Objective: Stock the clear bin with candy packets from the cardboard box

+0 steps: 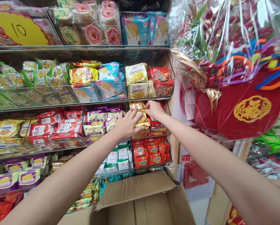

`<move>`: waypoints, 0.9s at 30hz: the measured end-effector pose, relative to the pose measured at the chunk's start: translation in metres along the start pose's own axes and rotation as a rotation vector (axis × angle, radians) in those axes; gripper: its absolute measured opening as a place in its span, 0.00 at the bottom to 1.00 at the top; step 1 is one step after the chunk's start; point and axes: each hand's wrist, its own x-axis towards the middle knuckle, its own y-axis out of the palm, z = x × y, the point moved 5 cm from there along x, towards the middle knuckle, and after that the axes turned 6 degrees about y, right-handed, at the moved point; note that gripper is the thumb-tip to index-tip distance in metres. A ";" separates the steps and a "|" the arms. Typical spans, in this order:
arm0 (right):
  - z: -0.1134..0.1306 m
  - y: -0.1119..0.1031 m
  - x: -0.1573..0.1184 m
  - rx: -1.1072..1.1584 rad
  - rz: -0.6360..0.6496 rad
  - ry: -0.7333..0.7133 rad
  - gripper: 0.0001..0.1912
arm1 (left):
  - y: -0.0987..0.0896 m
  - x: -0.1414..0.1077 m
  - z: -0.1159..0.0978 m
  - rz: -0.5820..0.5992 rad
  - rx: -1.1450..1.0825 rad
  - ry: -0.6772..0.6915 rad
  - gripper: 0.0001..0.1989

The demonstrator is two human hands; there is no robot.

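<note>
Bare arms (81, 168), apparently slender fingers (132, 113)

Gold-yellow packets (144, 118), red packets (155, 122) — carton (136, 190) plain brown — basket (217, 117) red, gold emblem (252, 108); price tag (34, 27) yellow.

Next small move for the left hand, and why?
I'd probably square up the yellow packets with the left hand: its spread fingers seem to rest on them, and they look unevenly stacked. The right hand, fingers curled, is close beside.
</note>
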 end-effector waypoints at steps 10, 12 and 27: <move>-0.008 -0.043 -0.112 0.041 -0.244 -0.348 0.07 | -0.009 -0.008 -0.016 0.053 -0.085 0.024 0.31; -0.026 -0.049 -0.171 0.094 -0.264 -0.360 0.08 | -0.016 -0.032 -0.025 0.095 -0.142 0.013 0.31; -0.199 0.104 -0.443 0.288 0.326 0.740 0.20 | 0.126 -0.397 -0.137 0.200 -0.484 -0.978 0.43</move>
